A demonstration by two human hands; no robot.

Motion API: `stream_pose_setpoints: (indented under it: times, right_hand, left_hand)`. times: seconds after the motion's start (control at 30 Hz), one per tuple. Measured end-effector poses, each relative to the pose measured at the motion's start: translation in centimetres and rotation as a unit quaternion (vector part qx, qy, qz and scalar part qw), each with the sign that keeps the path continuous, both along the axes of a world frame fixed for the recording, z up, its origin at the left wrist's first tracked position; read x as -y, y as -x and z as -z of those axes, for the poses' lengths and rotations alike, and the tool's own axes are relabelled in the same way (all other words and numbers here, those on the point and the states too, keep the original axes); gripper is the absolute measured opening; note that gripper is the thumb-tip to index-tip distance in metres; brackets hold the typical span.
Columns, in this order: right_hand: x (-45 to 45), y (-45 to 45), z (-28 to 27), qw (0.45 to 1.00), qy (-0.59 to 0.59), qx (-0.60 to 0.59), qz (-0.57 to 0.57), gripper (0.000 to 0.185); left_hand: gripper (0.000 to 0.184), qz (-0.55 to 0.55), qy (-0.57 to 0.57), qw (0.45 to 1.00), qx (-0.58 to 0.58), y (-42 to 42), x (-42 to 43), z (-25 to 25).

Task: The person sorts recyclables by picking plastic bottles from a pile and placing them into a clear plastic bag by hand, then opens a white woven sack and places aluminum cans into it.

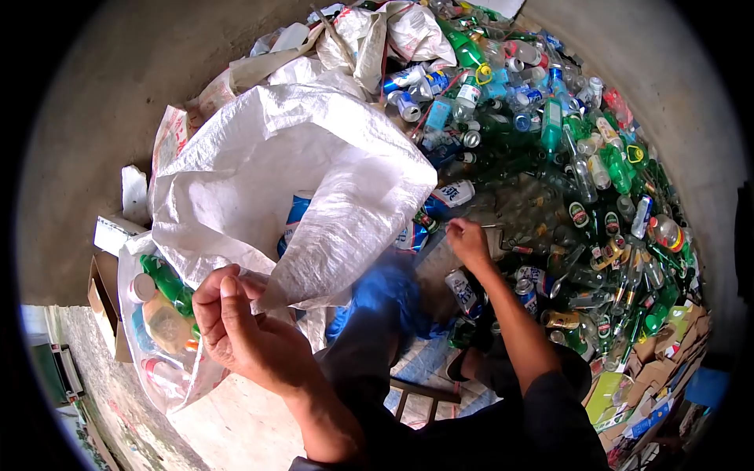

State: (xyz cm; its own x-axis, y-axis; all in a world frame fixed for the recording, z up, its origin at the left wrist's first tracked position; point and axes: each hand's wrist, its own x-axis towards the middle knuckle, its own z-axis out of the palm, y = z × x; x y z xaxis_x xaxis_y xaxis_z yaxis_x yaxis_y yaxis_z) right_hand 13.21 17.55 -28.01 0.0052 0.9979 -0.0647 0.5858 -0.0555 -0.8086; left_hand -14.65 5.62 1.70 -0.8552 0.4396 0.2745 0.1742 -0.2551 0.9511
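My left hand (250, 334) is closed at the near rim of a large white woven sack (345, 228), its fingers pinching the edge. The sack's mouth gapes upward, and a blue beer can (298, 209) shows inside, partly hidden by the folded rim. My right hand (469, 242) hovers low over the heap of bottles and cans, with its fingers curled together. What they hold, if anything, is hidden. Close to it lie a blue and white can (453, 194) on the far side and another can (463, 293) on the near side.
Glass bottles, plastic bottles (552, 125) and cans fill the right side up to a concrete wall (636, 86). A clear bag of plastic bottles (169, 385) stands at the left beside a cardboard box (106, 302). Flattened cardboard (648, 369) lies at the lower right. Blue plastic (385, 294) is by my leg.
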Motion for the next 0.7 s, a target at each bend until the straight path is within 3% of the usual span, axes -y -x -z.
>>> stream_pose_setpoints:
  times: [0.03, 0.17, 0.37, 0.6, 0.67, 0.7]
  right_hand:
    - [1.3, 0.1, 1.2, 0.997, -0.025, 0.079, -0.003, 0.027]
    - [3.5, 0.6, 6.8, 0.994, 0.049, 0.082, -0.058, 0.036]
    - [2.7, 3.2, 16.4, 0.997, 0.038, 0.045, 0.053, 0.051]
    - [1.7, 5.5, 17.1, 0.981, 0.142, 0.065, 0.113, 0.042]
    - [1.3, 5.9, 15.8, 0.973, 0.193, 0.03, 0.126, 0.045]
    - [1.1, 6.0, 15.3, 0.973, 0.19, 0.029, 0.128, 0.047]
  left_hand:
    - [0.015, -0.003, 0.006, 1.0, -0.008, 0.1, 0.0, 0.1]
    - [0.018, -0.013, 0.024, 0.999, -0.039, -0.2, -0.2, 0.4]
    - [0.021, -0.004, 0.04, 0.996, -0.083, 0.2, 0.1, 1.2]
    - [0.017, -0.033, 0.062, 0.982, -0.178, 1.4, 0.7, 2.5]
    - [0.02, -0.007, 0.123, 0.955, -0.271, 2.0, 1.4, 2.6]
    - [0.022, -0.026, 0.182, 0.91, -0.371, 2.1, 1.7, 2.5]
